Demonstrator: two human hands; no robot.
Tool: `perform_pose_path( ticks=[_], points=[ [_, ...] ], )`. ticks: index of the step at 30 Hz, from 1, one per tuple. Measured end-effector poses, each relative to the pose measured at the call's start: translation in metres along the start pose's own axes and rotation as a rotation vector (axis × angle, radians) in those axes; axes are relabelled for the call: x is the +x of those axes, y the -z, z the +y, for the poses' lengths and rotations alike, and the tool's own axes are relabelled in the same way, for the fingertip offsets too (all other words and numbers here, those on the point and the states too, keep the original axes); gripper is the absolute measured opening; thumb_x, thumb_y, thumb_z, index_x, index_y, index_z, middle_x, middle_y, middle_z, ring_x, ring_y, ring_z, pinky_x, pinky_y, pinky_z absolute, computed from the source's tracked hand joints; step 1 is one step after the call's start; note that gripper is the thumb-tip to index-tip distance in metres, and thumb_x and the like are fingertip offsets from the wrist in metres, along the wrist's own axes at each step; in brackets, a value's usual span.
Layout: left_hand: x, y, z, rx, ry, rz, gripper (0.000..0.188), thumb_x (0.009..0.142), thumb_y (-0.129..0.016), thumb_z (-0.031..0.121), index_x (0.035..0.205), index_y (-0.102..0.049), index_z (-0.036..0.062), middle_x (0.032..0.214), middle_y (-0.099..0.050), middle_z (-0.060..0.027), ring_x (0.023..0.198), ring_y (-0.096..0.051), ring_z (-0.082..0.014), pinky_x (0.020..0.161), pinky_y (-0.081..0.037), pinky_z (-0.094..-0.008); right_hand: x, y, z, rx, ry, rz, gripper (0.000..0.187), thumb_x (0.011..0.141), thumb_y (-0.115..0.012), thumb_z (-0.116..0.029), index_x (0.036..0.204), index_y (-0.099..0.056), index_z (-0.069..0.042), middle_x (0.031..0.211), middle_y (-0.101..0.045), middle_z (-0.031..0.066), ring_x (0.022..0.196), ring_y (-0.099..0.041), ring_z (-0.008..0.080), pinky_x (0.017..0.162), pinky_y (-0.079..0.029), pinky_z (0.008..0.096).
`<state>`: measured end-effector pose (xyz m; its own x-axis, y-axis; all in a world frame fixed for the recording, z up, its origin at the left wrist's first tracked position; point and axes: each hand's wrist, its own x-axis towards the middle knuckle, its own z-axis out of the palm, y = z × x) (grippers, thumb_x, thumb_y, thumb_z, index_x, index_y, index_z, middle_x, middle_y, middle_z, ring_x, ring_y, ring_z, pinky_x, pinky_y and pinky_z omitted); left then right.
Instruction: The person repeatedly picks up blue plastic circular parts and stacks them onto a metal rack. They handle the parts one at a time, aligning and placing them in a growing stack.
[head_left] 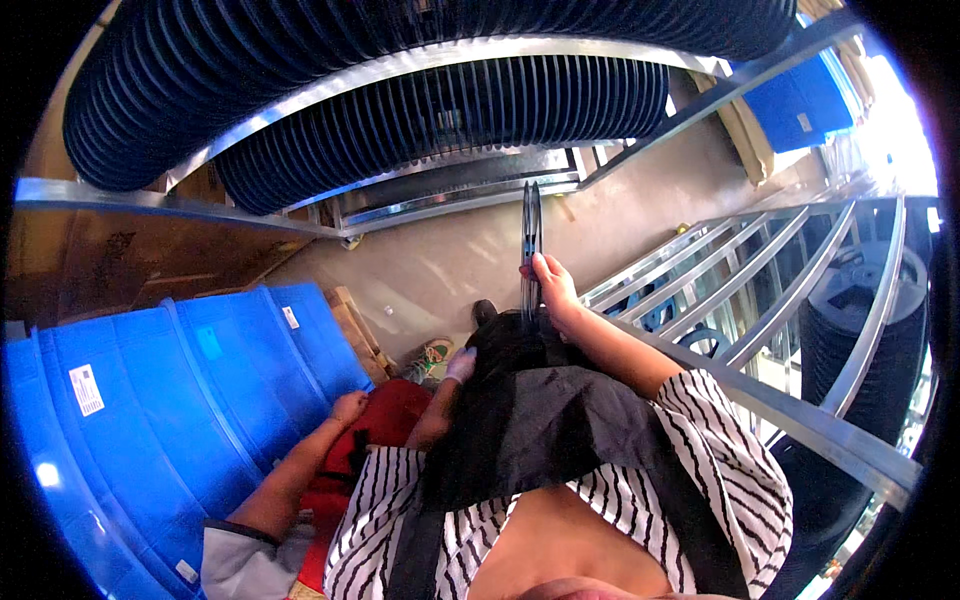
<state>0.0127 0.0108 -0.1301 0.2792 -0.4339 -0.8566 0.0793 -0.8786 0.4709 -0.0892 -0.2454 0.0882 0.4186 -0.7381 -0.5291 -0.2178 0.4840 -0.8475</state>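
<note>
Head camera shows a thin, dark, two-rimmed reel (527,235) edge-on.

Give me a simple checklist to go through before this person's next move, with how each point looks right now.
1. Grip: ok. The right hand holds the dark reel by its near part.
2. Reel upright: ok. It stands on edge, seen nearly side-on.
3. Left hand free: cannot tell. It is beside the dark cloth at the person's front; its fingers are unclear.
4. Room on the left: probably not ok. A co-worker's hand is close by, next to the blue box.
5. Gap to the metal rack ahead: cannot tell. The reel's top overlaps its lower rail from this view.
</note>
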Motion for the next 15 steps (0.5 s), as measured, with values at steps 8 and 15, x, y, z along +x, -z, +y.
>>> perform_pose_path(
  ticks=[8, 15],
  points=[
    [-0.034, 0.047, 0.02, -0.494, 0.072, 0.157, 0.055, 0.094, -0.049, 0.042, 0.131, -0.052, 0.0002, 0.121, -0.061, -0.0172, 0.111, -0.055, -0.0304, 0.1, -0.041, -0.0376, -0.001, -0.02, 0.028, -0.079, -0.133, 0.018, 0.035, 0.094, -0.061, -0.034, 0.104, -0.065, -0.001, 0.083, -0.063, 0.0042, 0.074, -0.056, 0.0136, 0.067, -0.045, 0.0323],
    [-0.033, 0.067, 0.104, -0.468, -0.088, -0.04, 0.074, 0.087, -0.057, 0.056, 0.145, -0.041, 0.0131, 0.144, -0.045, -0.0119, 0.132, -0.041, -0.0281, 0.108, -0.031, -0.0405, -0.02, -0.044, 0.005, -0.357, -0.065, -0.332, 0.035, 0.095, -0.063, -0.033, 0.109, -0.067, -0.001, 0.087, -0.066, 0.003, 0.081, -0.058, 0.0116, 0.078, -0.049, 0.0309]
  ],
)
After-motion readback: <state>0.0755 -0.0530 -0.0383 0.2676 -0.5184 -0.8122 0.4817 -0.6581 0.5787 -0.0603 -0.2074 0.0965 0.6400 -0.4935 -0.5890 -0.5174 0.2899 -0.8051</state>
